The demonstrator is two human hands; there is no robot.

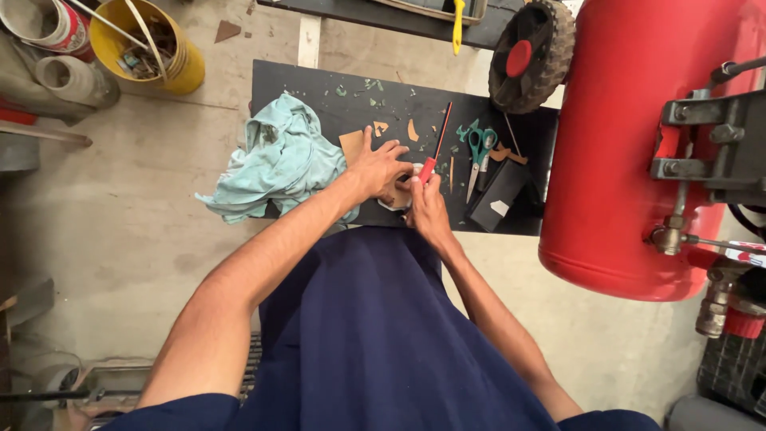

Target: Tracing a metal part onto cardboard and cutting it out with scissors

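My left hand [379,166] presses flat, fingers spread, on a small pale round piece [396,201] and a tan sheet [352,144] on the black work board [319,88]. My right hand [427,203] grips a thin tool with a red handle and dark shaft [437,144], its lower end at the piece under my left hand. The piece is mostly hidden by both hands.
A crumpled light blue cloth [279,160] lies left of my hands. Green-handled scissors [479,148], a black box [499,194] and tan and green scraps lie to the right. A red tank [638,136] with a black wheel [531,56] stands right; a yellow bucket [148,44] far left.
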